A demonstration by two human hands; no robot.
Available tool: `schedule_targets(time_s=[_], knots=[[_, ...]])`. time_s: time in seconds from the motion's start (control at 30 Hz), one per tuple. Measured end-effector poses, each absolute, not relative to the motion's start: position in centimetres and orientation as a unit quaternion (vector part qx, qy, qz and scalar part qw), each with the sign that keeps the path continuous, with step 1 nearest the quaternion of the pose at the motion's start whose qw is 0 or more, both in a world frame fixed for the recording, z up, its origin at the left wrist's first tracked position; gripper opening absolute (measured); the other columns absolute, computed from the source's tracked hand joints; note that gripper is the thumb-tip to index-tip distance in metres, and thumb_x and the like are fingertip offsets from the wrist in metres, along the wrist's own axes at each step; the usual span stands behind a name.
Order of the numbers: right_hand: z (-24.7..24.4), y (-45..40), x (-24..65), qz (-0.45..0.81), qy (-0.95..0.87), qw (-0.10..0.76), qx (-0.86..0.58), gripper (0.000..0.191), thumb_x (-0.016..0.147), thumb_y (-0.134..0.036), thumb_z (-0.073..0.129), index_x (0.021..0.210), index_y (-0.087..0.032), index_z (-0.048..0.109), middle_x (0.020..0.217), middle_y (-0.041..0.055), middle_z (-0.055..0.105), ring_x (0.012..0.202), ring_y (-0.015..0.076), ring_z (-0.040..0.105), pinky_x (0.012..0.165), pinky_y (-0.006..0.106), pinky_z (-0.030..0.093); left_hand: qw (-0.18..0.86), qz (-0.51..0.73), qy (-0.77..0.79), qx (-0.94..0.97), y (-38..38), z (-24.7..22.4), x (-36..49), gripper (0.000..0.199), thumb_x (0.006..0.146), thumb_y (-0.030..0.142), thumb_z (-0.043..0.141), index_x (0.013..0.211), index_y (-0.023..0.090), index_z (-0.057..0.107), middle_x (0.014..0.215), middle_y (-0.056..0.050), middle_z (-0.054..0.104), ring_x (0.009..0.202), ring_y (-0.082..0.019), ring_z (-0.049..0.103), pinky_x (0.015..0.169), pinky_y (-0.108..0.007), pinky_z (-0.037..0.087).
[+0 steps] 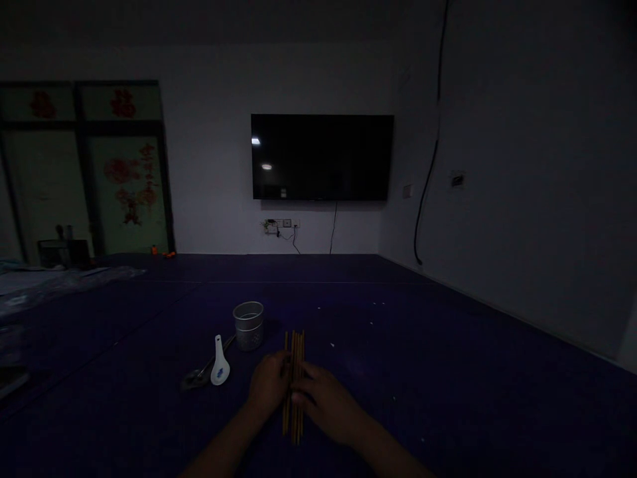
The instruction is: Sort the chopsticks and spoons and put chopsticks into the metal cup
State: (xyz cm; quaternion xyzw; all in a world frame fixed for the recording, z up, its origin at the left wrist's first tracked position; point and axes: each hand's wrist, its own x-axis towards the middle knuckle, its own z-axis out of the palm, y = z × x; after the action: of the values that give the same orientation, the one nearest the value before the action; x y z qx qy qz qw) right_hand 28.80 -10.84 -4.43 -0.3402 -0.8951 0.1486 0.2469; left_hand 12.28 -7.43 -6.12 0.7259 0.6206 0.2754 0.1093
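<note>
Several wooden chopsticks (297, 425) lie side by side on the dark blue table, pointing away from me. My left hand (269, 385) is curled at their left side, its fingertips closed on the leftmost chopstick, which sits slightly apart from the others. From the right, my right hand (328, 403) has its thumb and fingers on the main bundle, covering its middle. A grey metal cup with small holes (249, 326) stands upright beyond my left hand. Left of it are a white soup spoon with a blue mark (219, 372) and a metal utensil (196, 378), its dark end hard to make out.
The blue tabletop (448, 398) reaches the wall, with small white specks on it. Clear plastic wrapping (70, 282) lies at the left, and small orange items (169, 255) sit at the far edge. A television (322, 157) hangs on the wall above dangling cables.
</note>
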Motion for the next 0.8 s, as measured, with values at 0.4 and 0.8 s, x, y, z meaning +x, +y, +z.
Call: schedule_targets(time_s=[0.4, 0.8], knots=[[-4.55, -10.96, 28.72, 0.136, -0.900, 0.252, -0.330, 0.028, 0.093, -0.032, 0.045, 0.113, -0.024, 0.062, 0.130, 0.0058, 0.055, 0.119, 0.0209, 0.049, 0.102, 0.036, 0.036, 0.112, 0.330, 0.602, 0.719, -7.43, -6.47, 12.13, 0.036, 0.083, 0.016, 0.043, 0.114, 0.017, 0.062, 0.112, -0.009, 0.066, 0.105, -0.018, 0.059, 0.091, -0.028, 0.042], [-4.69, -10.88, 28.81, 0.115, -0.906, 0.238, -0.330, 0.042, 0.093, -0.038, 0.044, 0.133, -0.023, 0.050, 0.145, 0.0081, 0.042, 0.136, 0.0239, 0.031, 0.111, 0.044, 0.025, 0.116, 0.357, 0.561, 0.738, -7.22, -6.81, 12.13, 0.031, 0.084, 0.017, 0.041, 0.104, 0.016, 0.064, 0.105, -0.010, 0.066, 0.101, -0.020, 0.060, 0.088, -0.031, 0.044]])
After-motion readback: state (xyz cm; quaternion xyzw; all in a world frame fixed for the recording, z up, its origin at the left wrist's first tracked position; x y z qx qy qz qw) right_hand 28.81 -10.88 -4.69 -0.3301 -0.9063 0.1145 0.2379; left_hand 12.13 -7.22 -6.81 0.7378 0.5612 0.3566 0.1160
